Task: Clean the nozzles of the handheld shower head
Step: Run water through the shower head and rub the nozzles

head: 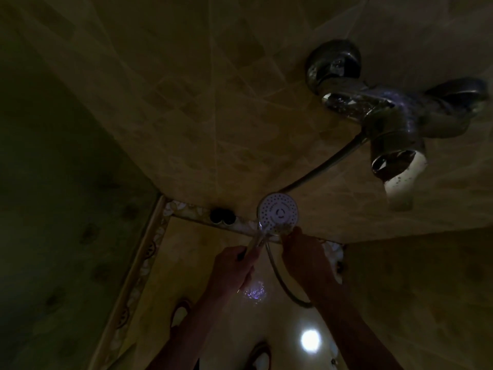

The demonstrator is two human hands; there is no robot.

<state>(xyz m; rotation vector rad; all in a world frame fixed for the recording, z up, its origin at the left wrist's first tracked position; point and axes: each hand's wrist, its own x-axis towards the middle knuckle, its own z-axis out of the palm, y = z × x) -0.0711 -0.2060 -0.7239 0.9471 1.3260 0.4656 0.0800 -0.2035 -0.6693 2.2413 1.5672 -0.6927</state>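
Observation:
The scene is very dark. A round white handheld shower head (277,212) faces me with its ring of small nozzles showing. My left hand (234,265) grips its handle just below the head. My right hand (304,252) pinches a small pale scrubbing item against the lower right rim of the head; what the item is cannot be told. The metal hose (282,284) loops down between my forearms and another stretch of it runs up to the mixer tap (394,116).
A chrome wall mixer tap with a spout (397,169) juts out at the upper right on beige wall tiles. Two dark round objects (222,216) sit on the patterned ledge left of the shower head. A bright light spot (310,340) reflects below.

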